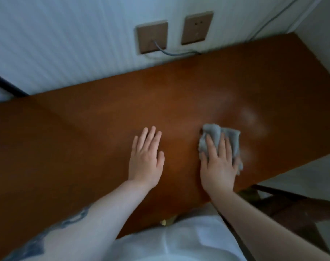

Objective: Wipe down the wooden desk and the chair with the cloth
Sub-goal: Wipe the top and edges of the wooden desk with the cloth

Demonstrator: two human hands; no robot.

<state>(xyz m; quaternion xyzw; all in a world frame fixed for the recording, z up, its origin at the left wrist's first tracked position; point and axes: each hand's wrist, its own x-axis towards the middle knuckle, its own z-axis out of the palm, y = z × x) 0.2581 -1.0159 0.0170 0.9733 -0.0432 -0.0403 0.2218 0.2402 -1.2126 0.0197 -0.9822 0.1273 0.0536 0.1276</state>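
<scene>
Head view, hands apart, right hand (219, 164) flat pressing cloth (219, 137) near desk (85, 129) front edge, left hand (146, 159) flat alongside

Beyond the hands, a pale wall (66, 44) with fine vertical ribbing fills the upper part of the view. Two brown square wall plates sit side by side on it, above and between the hands. The left plate (152, 37) has a grey cable (176, 53) plugged into it; the cable droops down and runs rightward along the foot of the wall. The right plate (196, 28) shows small socket holes. A second thin cable (273, 17) slants up the wall far above the right hand. A dark bar (7, 85) crosses the far left edge. Pale floor (302, 172) shows right of the right hand. White clothing (179, 240) lies below both hands.
</scene>
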